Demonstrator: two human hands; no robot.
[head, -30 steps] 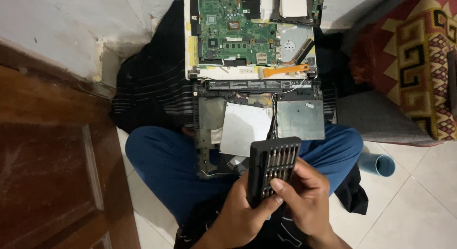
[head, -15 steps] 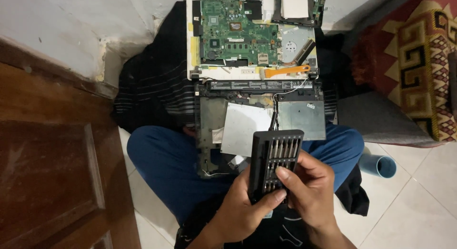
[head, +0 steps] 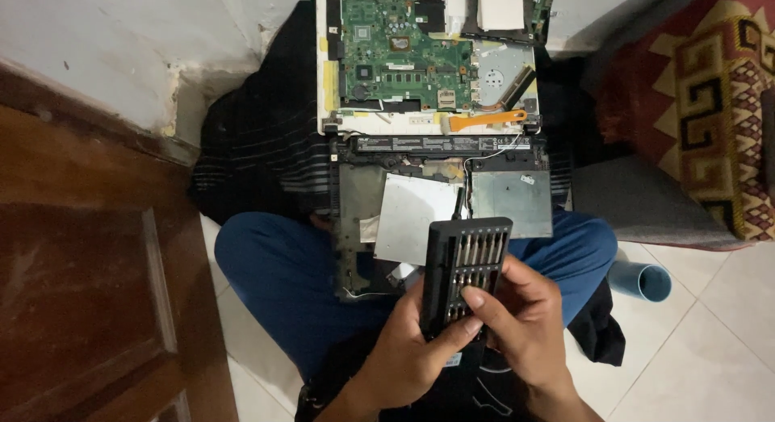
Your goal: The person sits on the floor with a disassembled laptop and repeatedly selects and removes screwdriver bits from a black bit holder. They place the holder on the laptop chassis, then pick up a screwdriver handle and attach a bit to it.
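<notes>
Head view shows my left hand (head: 408, 353) wrapped around the lower end of a black bit case (head: 464, 269), thumb pressed across its front. My right hand (head: 521, 325) closes on it from the other side, its fingertips (head: 472, 297) on the row of metal bits. The case's long axis runs up and away from me, tilting slightly right, its far end over the opened laptop base (head: 440, 204) on my lap. Beyond that lies the green motherboard (head: 404, 55), well apart.
</notes>
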